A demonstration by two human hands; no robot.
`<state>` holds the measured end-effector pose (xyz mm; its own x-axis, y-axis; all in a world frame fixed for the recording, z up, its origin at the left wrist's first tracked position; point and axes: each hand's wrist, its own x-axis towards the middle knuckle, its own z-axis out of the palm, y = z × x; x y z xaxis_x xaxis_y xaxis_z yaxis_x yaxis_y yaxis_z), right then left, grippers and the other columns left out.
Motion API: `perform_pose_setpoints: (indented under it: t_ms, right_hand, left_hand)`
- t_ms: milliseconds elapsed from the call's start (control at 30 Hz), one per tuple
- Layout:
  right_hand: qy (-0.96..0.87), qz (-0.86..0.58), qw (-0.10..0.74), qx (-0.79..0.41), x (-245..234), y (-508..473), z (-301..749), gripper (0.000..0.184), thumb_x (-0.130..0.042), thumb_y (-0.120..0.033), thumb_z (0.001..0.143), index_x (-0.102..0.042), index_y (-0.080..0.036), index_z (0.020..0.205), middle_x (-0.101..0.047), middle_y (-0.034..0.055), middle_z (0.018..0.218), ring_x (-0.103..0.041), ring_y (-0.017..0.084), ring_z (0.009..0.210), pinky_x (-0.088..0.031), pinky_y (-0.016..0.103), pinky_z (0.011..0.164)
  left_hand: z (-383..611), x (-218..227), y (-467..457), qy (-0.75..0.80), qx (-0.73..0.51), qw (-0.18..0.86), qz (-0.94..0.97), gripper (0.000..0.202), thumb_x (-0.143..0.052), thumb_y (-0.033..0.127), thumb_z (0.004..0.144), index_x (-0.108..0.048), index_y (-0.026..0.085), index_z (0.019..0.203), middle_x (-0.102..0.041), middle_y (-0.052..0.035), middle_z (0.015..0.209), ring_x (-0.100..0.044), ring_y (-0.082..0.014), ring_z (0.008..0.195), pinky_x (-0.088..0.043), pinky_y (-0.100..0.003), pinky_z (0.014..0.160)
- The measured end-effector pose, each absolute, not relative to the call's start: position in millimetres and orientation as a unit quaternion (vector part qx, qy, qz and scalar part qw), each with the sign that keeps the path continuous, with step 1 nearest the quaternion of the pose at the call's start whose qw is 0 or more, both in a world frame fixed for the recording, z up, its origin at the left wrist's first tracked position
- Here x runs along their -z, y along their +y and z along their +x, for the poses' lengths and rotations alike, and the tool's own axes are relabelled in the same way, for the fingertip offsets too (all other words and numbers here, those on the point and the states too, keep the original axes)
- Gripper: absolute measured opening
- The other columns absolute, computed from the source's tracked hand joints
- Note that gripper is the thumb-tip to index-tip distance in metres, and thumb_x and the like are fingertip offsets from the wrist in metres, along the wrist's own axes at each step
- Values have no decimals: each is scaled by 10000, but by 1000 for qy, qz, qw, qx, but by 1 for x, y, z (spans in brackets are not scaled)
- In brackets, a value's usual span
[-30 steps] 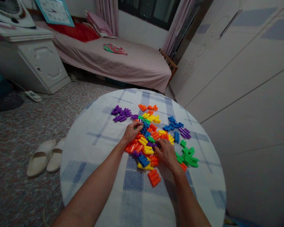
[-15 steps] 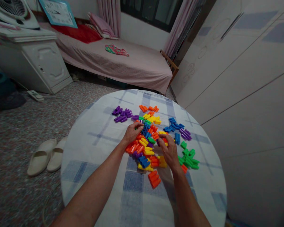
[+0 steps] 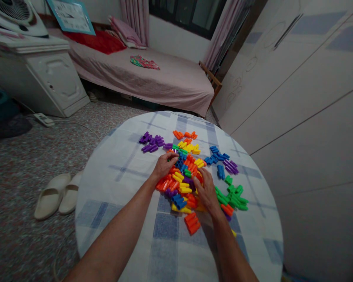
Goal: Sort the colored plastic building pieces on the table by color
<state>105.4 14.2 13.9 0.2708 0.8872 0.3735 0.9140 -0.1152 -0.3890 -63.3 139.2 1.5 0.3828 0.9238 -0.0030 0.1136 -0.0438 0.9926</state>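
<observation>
A heap of small plastic tube-shaped blocks (image 3: 184,172) in orange, yellow, blue, green and purple lies on a round table with a checked cloth (image 3: 126,172). My left hand (image 3: 164,164) rests on the heap's left side, fingers curled and pinched on a piece I cannot make out. My right hand (image 3: 205,191) lies on the right of the heap, fingers bent down among the orange and yellow blocks. Purple blocks (image 3: 150,141) sit apart at the far left, blue blocks (image 3: 217,154) at the right, green blocks (image 3: 234,196) beside my right hand.
A white wardrobe (image 3: 297,98) stands close on the right. A bed (image 3: 153,76) is behind the table, a white cabinet (image 3: 44,74) at the left. A pair of pale slippers (image 3: 54,196) and a power strip (image 3: 44,119) lie on the floor.
My right hand has moved from the near side of the heap up and left into its middle. The left hand has stayed in place on the heap's left side.
</observation>
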Motion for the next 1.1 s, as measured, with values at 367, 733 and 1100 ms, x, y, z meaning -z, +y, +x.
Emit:
perform_pose_setpoints:
  t_ms: [367,733,1100]
  right_hand:
    - [-564,-791,211,105,-19,-111,137,557,-459,-482,748,-393,-243,1246,-376,114,1345,-281,316,1307,-290,579,1028]
    - [-539,-805,214,128,8,-84,160,635,-410,-530,751,-340,-178,1275,-366,148,1348,-315,287,1270,-321,534,1001]
    - [-527,-799,263,126,11,-91,163,478,-471,-500,775,-482,-158,1108,-441,89,1263,-390,207,1213,-348,479,1034]
  left_hand:
    - [-63,4,142,416,-371,559,614,480,-482,510,759,-524,127,1046,-590,-18,1016,-548,-44,982,-526,-267,941]
    - [-66,5,143,418,-363,559,617,481,-483,508,759,-520,127,1050,-590,-18,1011,-550,-41,969,-531,-258,923]
    - [-65,8,144,418,-363,570,607,482,-484,507,759,-519,127,1054,-589,-18,1016,-549,-42,975,-531,-261,927]
